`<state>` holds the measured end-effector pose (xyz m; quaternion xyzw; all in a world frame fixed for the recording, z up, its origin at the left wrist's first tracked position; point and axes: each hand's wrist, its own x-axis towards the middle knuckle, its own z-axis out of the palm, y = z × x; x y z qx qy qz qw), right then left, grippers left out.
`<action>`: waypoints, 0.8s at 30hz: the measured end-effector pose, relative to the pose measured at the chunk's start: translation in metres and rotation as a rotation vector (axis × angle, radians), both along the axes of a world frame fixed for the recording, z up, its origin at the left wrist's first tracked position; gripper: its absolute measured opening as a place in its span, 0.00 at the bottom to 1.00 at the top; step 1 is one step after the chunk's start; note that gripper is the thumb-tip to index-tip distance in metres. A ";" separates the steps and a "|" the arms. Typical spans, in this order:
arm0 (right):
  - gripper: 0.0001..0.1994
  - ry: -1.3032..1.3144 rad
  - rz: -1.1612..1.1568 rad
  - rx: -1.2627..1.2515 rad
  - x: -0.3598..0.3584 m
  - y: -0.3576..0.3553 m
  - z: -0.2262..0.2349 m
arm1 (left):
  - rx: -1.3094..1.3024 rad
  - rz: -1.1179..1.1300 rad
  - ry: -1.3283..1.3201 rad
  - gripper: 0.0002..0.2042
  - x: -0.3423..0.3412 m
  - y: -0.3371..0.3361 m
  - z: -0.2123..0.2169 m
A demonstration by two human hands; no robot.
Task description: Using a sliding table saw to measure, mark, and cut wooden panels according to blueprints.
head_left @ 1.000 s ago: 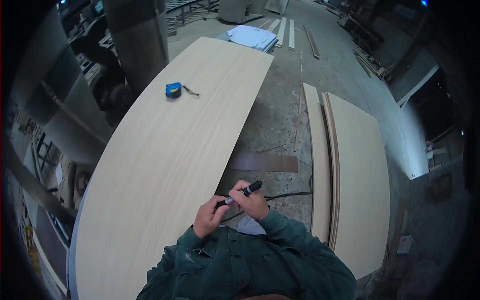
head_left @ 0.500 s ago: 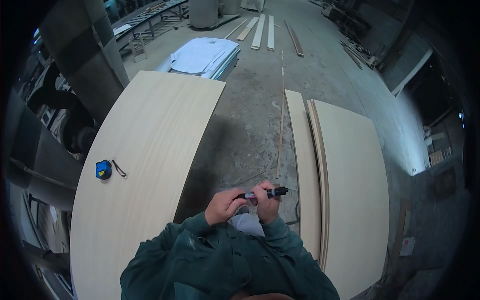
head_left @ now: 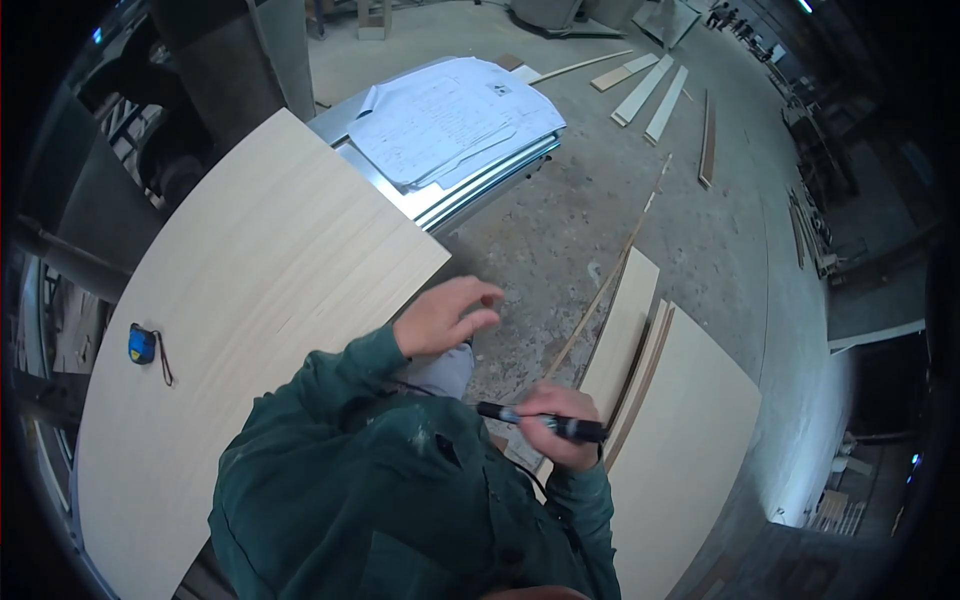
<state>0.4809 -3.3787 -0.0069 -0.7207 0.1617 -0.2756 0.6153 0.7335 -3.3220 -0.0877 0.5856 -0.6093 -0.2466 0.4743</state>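
My right hand is closed round a black marker pen, its ends sticking out on both sides of the fist. My left hand holds nothing, its fingers apart, near the right edge of a large pale wooden panel. On that panel, to the far left, lies a blue tape measure with a dark wrist strap. Past the panel's far end sits a stack of white paper sheets with handwriting and drawn lines, lying on a metal-edged surface.
At my right stand a narrow pale board and a wide pale panel. A thin wooden strip lies on the concrete floor. Several planks lie farther off. A dark column rises at the left.
My left hand has come off the marker pen and reached forward and left. The marker stays in my right hand, which is now lower and farther right. The view has turned left.
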 end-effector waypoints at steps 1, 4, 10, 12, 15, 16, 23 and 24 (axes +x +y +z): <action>0.06 0.052 0.190 -0.130 0.037 -0.046 0.004 | 0.030 0.069 0.004 0.16 0.023 -0.047 -0.014; 0.11 0.089 0.478 -0.241 0.140 -0.184 0.002 | 0.043 0.201 -0.067 0.16 0.100 -0.189 -0.041; 0.11 -0.145 0.768 0.047 0.274 -0.455 0.038 | 0.043 0.299 -0.136 0.15 0.221 -0.435 -0.030; 0.12 -0.304 0.921 0.271 0.313 -0.538 0.033 | 0.037 0.475 -0.234 0.14 0.271 -0.509 -0.045; 0.09 -0.193 0.946 0.024 0.377 -0.640 0.032 | 0.109 0.782 -0.368 0.19 0.339 -0.606 -0.093; 0.08 -0.124 0.914 -0.142 0.395 -0.673 0.028 | 0.146 0.886 -0.403 0.20 0.355 -0.637 -0.105; 0.18 -0.209 1.165 -0.358 0.513 -0.961 -0.017 | 0.297 1.473 -0.466 0.17 0.406 -0.807 -0.154; 0.17 -0.238 1.215 -0.296 0.532 -0.995 -0.019 | 0.328 1.542 -0.466 0.17 0.411 -0.826 -0.154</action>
